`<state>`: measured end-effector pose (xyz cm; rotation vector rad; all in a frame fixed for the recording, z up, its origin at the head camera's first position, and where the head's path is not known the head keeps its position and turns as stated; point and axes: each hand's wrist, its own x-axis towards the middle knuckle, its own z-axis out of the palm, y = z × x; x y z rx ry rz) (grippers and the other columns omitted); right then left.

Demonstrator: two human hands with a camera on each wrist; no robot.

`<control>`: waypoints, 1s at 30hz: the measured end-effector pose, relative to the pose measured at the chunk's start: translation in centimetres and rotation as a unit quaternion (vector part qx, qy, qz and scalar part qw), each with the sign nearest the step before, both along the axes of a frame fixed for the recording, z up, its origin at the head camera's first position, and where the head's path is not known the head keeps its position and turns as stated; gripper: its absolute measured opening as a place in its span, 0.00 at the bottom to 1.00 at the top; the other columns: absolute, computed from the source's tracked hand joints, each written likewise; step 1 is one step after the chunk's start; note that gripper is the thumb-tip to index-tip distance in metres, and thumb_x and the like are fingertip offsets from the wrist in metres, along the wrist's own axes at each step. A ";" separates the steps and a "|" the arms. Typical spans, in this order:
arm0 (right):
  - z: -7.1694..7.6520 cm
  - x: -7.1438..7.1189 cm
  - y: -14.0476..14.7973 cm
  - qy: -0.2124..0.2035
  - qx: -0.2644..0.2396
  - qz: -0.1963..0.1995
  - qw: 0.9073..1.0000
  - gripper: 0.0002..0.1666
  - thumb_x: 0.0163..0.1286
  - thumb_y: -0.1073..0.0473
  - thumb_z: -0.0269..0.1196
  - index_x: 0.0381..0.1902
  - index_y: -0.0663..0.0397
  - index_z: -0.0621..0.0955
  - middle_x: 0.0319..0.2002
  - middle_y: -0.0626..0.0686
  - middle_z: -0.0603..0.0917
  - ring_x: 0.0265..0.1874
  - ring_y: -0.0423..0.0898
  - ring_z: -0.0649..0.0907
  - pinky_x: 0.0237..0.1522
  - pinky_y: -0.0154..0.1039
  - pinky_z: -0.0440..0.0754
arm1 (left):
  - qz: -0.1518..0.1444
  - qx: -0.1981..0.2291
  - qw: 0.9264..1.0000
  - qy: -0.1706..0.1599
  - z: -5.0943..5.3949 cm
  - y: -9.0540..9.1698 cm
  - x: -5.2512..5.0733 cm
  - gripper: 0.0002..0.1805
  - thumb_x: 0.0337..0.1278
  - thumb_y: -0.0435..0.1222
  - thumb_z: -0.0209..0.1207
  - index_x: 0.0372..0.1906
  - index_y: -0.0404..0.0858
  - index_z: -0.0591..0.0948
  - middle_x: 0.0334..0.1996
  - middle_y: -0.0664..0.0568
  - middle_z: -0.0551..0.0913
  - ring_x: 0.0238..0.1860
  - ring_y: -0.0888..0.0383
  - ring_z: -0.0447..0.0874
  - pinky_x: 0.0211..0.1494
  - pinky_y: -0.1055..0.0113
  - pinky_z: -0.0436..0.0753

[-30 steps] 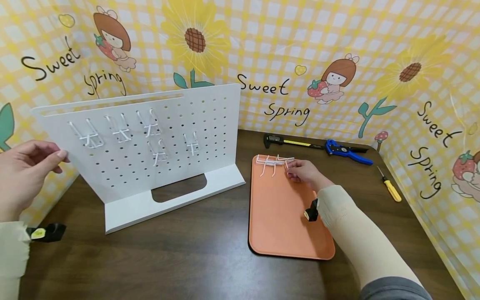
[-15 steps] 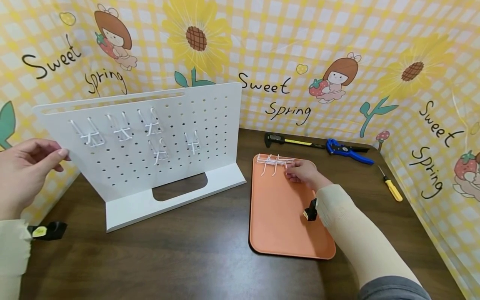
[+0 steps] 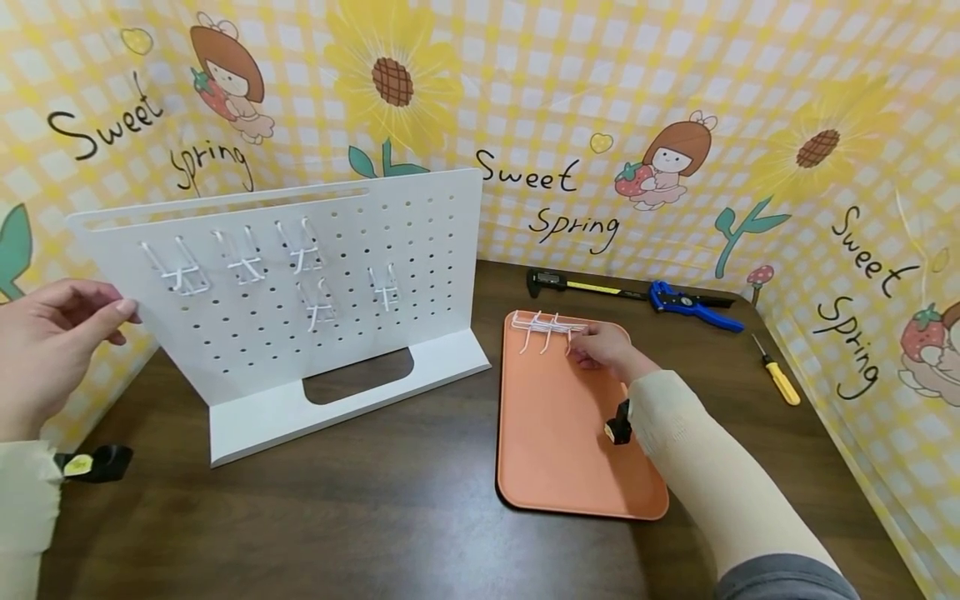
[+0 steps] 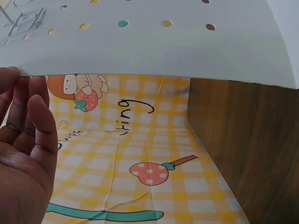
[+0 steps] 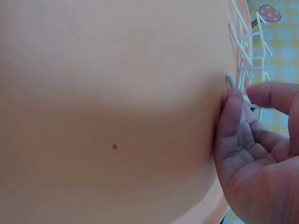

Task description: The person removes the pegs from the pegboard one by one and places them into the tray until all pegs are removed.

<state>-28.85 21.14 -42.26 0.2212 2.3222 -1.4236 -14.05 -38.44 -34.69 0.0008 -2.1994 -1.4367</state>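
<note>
A white pegboard (image 3: 360, 333) stands upright on its base at the left, with several white wire hooks (image 3: 306, 250) mounted in its holes. My left hand (image 3: 52, 350) pinches the board's left edge between thumb and fingers; the left wrist view shows the hand (image 4: 28, 140) at that edge. On the orange tray (image 3: 577, 450), more white wire pegboard hooks (image 3: 534, 323) lie bunched along the far end. There my right hand (image 3: 603, 348) pinches the rightmost hook with curled fingers. In the right wrist view, the thumb and forefinger (image 5: 232, 112) partly hide that hook.
Behind the tray lie a digital caliper (image 3: 585, 285) and a blue-handled wire stripper (image 3: 693, 307). A yellow-handled screwdriver (image 3: 780, 379) lies to the tray's right. Yellow checked cloth (image 3: 555, 83) hangs around the dark wooden table (image 3: 360, 517).
My right hand has shifted slightly left among the hooks on the tray, and the hook by its fingers has moved a little with it. The left hand keeps its hold on the pegboard.
</note>
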 end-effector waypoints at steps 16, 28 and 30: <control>6.0 -0.1 -7.7 0.060 -0.092 0.062 0.992 0.19 0.81 0.61 0.55 0.60 0.71 0.75 0.40 0.55 0.81 0.38 0.45 0.83 0.57 0.49 0.82 | -0.025 0.036 0.999 0.030 -0.1 0.1 0.2 0.08 0.71 0.27 0.60 0.35 0.41 0.83 0.29 0.68 0.84 0.29 0.72 0.79 0.29 0.85 0.75; 12.1 1.9 -18.7 0.009 -0.256 0.159 0.953 0.17 0.82 0.62 0.56 0.60 0.70 0.76 0.46 0.59 0.82 0.45 0.53 0.83 0.42 0.35 0.84 | -0.012 0.027 0.999 0.016 -0.2 0.3 0.1 0.09 0.72 0.26 0.58 0.35 0.40 0.84 0.30 0.70 0.83 0.30 0.72 0.77 0.30 0.85 0.75; 12.6 2.2 -19.9 0.003 -0.276 0.173 0.946 0.18 0.82 0.63 0.55 0.62 0.70 0.75 0.44 0.58 0.82 0.44 0.52 0.83 0.42 0.35 0.84 | -0.007 0.018 1.000 0.007 -0.1 0.3 0.0 0.11 0.73 0.26 0.58 0.36 0.43 0.84 0.30 0.71 0.82 0.30 0.72 0.77 0.30 0.86 0.74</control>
